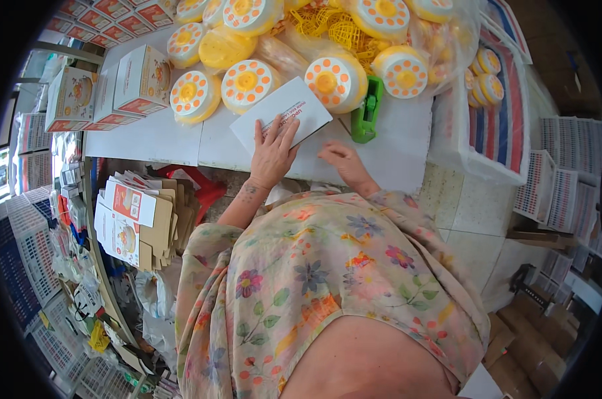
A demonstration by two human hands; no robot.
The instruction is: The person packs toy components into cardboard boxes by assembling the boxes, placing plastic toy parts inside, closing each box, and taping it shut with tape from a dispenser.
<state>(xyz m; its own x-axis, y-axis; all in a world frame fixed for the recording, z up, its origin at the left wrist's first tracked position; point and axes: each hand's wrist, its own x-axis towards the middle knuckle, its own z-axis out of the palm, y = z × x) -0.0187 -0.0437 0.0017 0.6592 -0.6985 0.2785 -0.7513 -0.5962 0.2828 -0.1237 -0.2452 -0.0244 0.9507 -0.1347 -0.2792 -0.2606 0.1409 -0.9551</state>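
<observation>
Carton point(281, 118), white with red print: lay at a slant near the front edge of the white table point(400, 156), just left of a green tape dispenser point(365, 120). Saw the left hand point(274, 146) resting on its upper face, fingers extended and slightly spread, pressed flat rather than gripping. Saw the right hand point(344, 163) at the table's near edge, to the right of the carton and apart from it, fingers loosely curled; could not tell from this angle about anything inside the curl. Beyond the carton, found round yellow things point(251, 83) with orange-dotted white tops, some in clear plastic point(470, 33), and yellow netlike pieces point(314, 23) among them. To the left, noticed printed boxes point(141, 83) standing on the table; below these, beside the table, a pile of flattened cartons point(128, 219). To the right, noticed a red, white and blue striped bag point(503, 133) with smaller round pieces point(490, 86) at it.
</observation>
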